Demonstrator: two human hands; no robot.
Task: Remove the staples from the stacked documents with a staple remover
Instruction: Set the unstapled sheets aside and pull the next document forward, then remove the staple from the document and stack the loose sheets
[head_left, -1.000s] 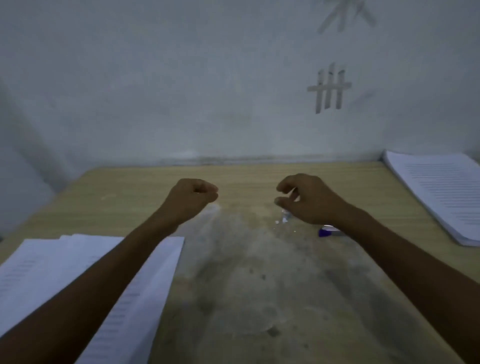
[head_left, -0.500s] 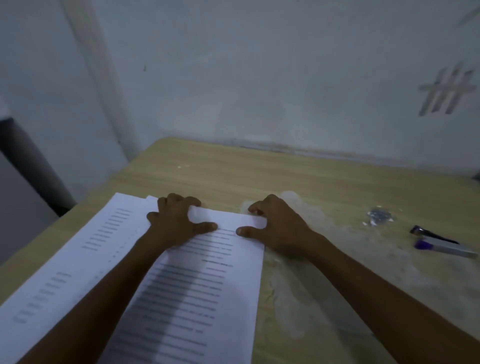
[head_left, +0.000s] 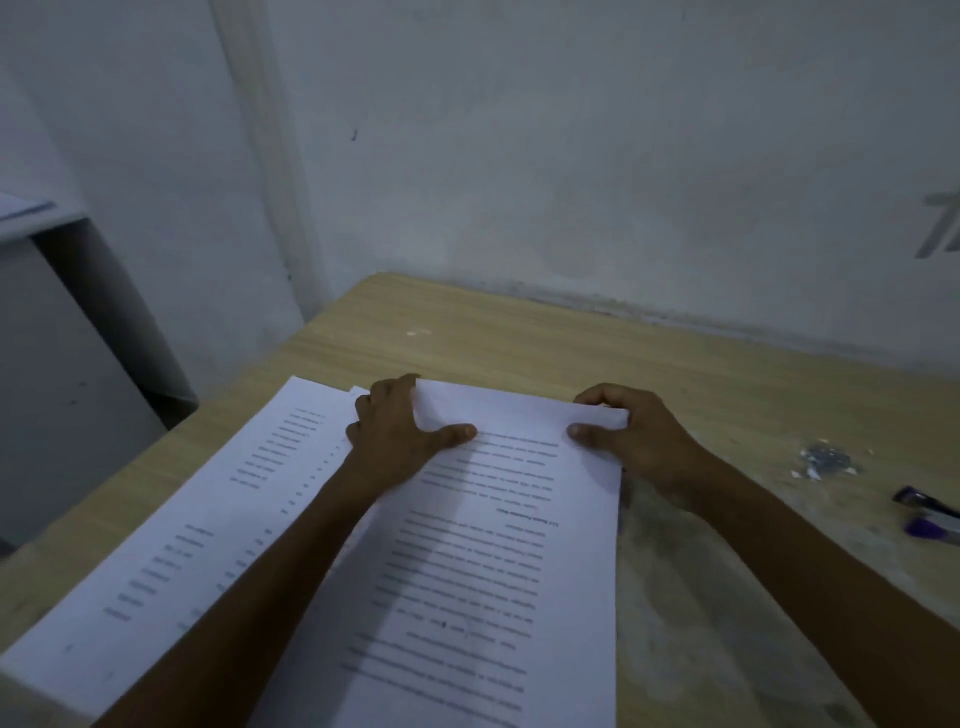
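At the near edge: 2 forearms come in from the bottom corners and converge on the paper.

Paper count: 2 piles visible.
- top document (head_left: 493, 571): printed text, lies lengthwise away from the camera and overlaps the right part of the other pile. Can't tell how many sheets it has.
- lower stack (head_left: 208, 519): angled off to the left, with its far corners showing just beyond the left hand. No staple is visible on either pile; the view is too blurred.

Hands: 2, both on the far edge of the top document, well apart, one near each far corner.
- left hand (head_left: 395, 436): its thumb (head_left: 457, 432) is flat on the page and points right. The fingers are curled over the far edge, so it is clamped on the paper.
- right hand (head_left: 634, 441): mirror pose. Its thumb (head_left: 584, 431) is on the page and points left, with the fingers curled around the far right corner. It is also pinching the paper.

Right of the hands, on the worn patch of the table (head_left: 519, 343):
- 1 small heap of loose staples (head_left: 826, 460), well apart from the documents.
- staple remover (head_left: 924, 501): dark and purple, at the right frame edge, with no hand on it.
- 1 purple-and-pale item (head_left: 932, 530) just nearer than the remover and cut off by the frame. Can't tell whether it is a separate tool.

Beyond: 1 grey cabinet (head_left: 62, 364) to the left of the table and a pale wall (head_left: 571, 156) behind it.
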